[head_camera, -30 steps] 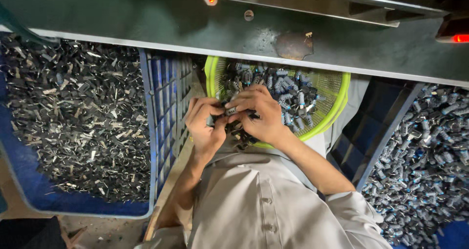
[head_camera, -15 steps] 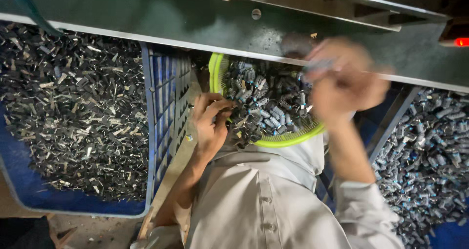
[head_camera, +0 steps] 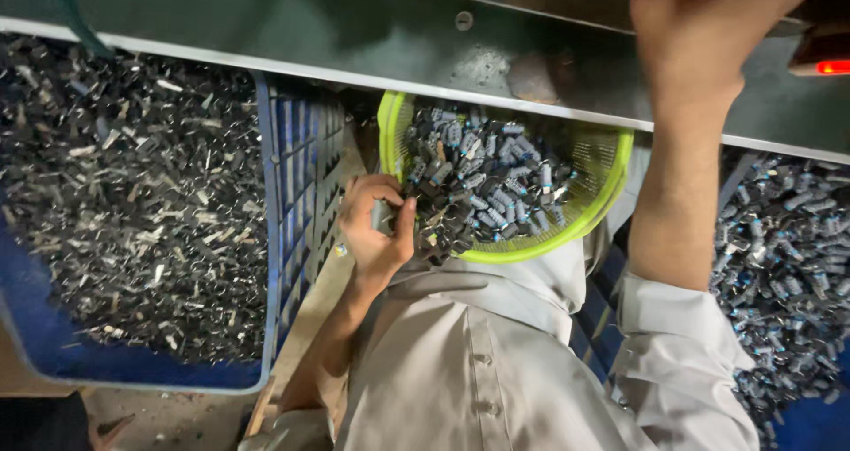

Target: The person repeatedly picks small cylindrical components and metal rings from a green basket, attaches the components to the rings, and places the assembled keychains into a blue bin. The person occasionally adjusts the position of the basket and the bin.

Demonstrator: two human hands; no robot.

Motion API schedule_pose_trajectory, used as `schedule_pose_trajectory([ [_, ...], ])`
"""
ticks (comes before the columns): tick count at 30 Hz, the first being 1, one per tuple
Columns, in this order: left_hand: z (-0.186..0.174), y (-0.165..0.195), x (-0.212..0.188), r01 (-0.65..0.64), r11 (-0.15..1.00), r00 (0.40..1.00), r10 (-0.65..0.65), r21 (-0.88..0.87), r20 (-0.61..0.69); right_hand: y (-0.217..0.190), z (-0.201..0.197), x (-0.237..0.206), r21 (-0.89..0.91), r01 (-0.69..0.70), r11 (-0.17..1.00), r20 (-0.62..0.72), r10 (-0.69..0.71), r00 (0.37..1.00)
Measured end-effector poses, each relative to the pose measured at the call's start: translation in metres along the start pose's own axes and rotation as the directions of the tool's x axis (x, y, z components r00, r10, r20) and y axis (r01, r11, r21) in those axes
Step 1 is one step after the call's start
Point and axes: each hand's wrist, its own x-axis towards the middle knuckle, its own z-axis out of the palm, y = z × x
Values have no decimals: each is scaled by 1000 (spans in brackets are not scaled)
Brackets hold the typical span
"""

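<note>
A green metal bench [head_camera: 266, 26] runs across the top. Below it on the left, a blue crate [head_camera: 292, 194] holds a heap of small metal scraps [head_camera: 133, 194]. A lime-green basket [head_camera: 602, 194] on the person's lap is full of small dark parts [head_camera: 487, 181]. The right hand [head_camera: 699, 26] reaches up onto the bench; I cannot tell how its fingers are set. The left hand [head_camera: 376, 230] curls loosely at the basket's edge, fingers pinching some parts.

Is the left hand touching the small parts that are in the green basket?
Touching. In the head view, the left hand curls its fingers into the pile of small dark parts at the near edge of the green basket, with no gap visible.
</note>
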Motion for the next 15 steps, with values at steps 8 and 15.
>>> schedule_pose_trajectory([
  [8,-5,-9,-8,136,947,985,-160,-291,-60,-117,-44,-21,231,-32,972,340,-50,939],
  [15,-1,-10,-20,195,903,976,-218,-382,-17,-185,13,-89,436,-3,900,570,-273,775],
])
